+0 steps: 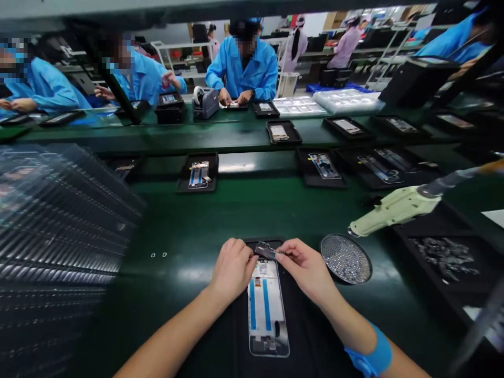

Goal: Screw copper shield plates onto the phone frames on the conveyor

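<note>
A phone frame (268, 310) with a white inside and two blue strips lies in a black tray (303, 336) in front of me. Over its top end both hands pinch a small dark circuit board (266, 250). My left hand (233, 268) holds the board's left end with closed fingers. My right hand (305, 265) grips its right end between thumb and fingers. A blue band sits on my right wrist (372, 357).
A round dish of small screws (345, 258) sits right of my hands, with a pale electric screwdriver (394, 210) hanging above it. A tall stack of clear trays (55, 236) fills the left. Black trays with phone frames (199, 173) ride the green belt. Blue-coated workers (242, 63) sit opposite.
</note>
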Tool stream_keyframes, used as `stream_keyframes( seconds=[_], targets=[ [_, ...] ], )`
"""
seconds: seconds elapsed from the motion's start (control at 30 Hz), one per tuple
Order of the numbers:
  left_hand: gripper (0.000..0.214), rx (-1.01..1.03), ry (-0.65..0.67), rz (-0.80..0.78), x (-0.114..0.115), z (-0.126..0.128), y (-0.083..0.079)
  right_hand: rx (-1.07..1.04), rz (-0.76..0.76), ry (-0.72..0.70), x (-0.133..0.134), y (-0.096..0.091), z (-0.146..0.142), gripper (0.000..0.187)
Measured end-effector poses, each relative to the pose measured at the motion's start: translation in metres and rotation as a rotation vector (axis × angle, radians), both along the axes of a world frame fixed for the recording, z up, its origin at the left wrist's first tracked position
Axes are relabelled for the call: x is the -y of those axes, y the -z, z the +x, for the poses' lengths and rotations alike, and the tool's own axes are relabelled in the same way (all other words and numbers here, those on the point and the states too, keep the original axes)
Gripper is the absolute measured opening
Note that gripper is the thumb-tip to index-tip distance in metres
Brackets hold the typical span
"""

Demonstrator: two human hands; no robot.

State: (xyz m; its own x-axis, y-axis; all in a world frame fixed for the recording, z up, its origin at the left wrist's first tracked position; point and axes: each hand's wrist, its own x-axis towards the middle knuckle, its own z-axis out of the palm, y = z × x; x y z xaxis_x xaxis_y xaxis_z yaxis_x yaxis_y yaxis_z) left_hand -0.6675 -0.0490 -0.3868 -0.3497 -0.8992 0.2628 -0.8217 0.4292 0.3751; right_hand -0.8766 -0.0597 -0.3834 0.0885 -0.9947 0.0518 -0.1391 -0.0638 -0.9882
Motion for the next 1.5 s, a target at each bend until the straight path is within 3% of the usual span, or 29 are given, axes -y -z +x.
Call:
stream_keyframes(
  seconds=[0.1, 0.27, 0.4, 0.73, 0.93, 1.1, 1.23, 1.33, 1.5],
  targets=[
    [0.024, -0.049, 0.002, -0.025, -0.022, 0.0, -0.002, -0.08, 0.019, -0.001, -0.006, 0.007, -0.003, 0.029],
    [0.03, -0.089, 0.205, -0.084, -0.066, 0.001, -0.003, -0.257, -0.073, -0.124, -0.011, 0.005, -0.004, 0.017],
    [0.028, -0.11, 0.193, -0.104, -0.084, 0.003, 0.0, -0.327, -0.152, -0.233, -0.012, 0.002, -0.002, 0.019],
    [0.026, -0.139, 0.184, -0.112, -0.085, 0.002, 0.001, -0.482, -0.351, -0.335, -0.016, 0.001, -0.003, 0.027],
    [0.04, 0.028, 0.207, -0.054, -0.084, -0.005, -0.006, -0.729, -0.593, -0.215, -0.023, 0.004, 0.003, 0.029],
    [0.044, 0.16, 0.195, -0.051, -0.087, -0.016, 0.002, -0.812, -0.681, -0.391, -0.032, 0.004, -0.005, 0.052],
    [0.044, 0.184, 0.167, -0.074, -0.087, -0.019, 0.005, -0.922, -0.676, -0.494, -0.038, 0.006, -0.015, 0.064],
    [0.044, 0.187, 0.159, -0.06, -0.087, -0.018, 0.002, -0.865, -0.598, -0.539, -0.035, 0.004, -0.021, 0.066],
    [0.044, 0.207, 0.166, -0.081, -0.086, -0.016, -0.002, -0.66, -0.382, -0.437, -0.023, 0.001, -0.017, 0.06]
  ],
)
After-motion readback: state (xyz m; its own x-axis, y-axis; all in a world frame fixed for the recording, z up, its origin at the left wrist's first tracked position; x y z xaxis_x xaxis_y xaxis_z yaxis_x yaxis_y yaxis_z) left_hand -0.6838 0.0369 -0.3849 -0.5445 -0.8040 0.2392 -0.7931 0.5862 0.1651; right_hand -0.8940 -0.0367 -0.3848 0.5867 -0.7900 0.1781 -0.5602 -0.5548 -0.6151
